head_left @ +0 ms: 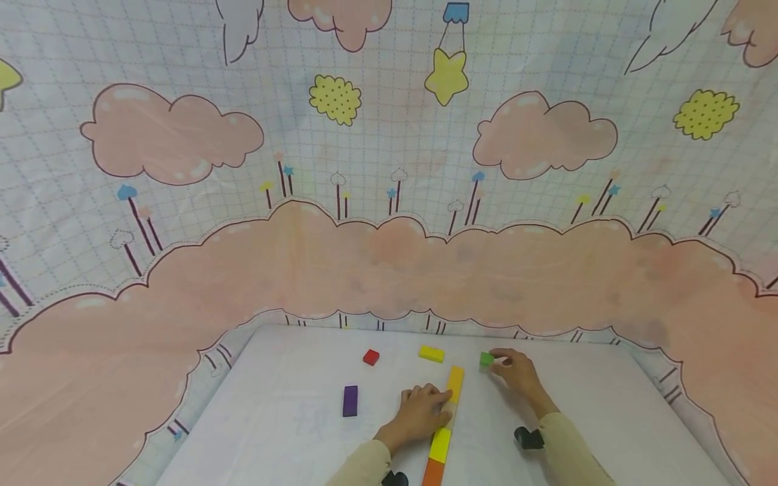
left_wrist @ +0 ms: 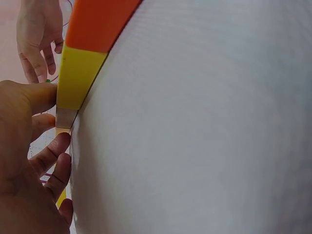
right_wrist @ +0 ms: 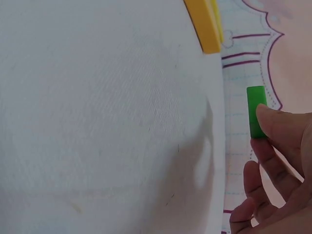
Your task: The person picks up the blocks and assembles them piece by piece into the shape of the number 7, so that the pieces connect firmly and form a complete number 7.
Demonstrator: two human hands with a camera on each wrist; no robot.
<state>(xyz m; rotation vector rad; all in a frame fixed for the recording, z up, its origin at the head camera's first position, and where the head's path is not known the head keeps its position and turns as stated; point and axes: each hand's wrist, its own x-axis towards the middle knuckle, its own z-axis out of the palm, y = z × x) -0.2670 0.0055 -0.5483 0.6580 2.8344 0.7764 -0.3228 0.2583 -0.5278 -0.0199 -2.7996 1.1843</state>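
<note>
A row of end-to-end blocks runs away from the person in the head view: an orange block [head_left: 433,472], a yellow block [head_left: 440,445], a pale block [head_left: 451,409] and an amber block [head_left: 456,379]. The left hand [head_left: 419,413] rests on this row, its index finger at the amber block and its thumb near the pale one. Beyond the row's far end, to the right, the right hand [head_left: 519,374] pinches a small green block [head_left: 486,359] between thumb and fingers. In the right wrist view the green block [right_wrist: 256,112] appears as a narrow oblong.
Loose on the white table [head_left: 273,432] lie a red block [head_left: 371,357], a yellow block [head_left: 431,354] and a purple block [head_left: 350,401]. A cloud-patterned cloth [head_left: 389,270] rises behind the table. A black device [head_left: 529,438] sits at the right wrist.
</note>
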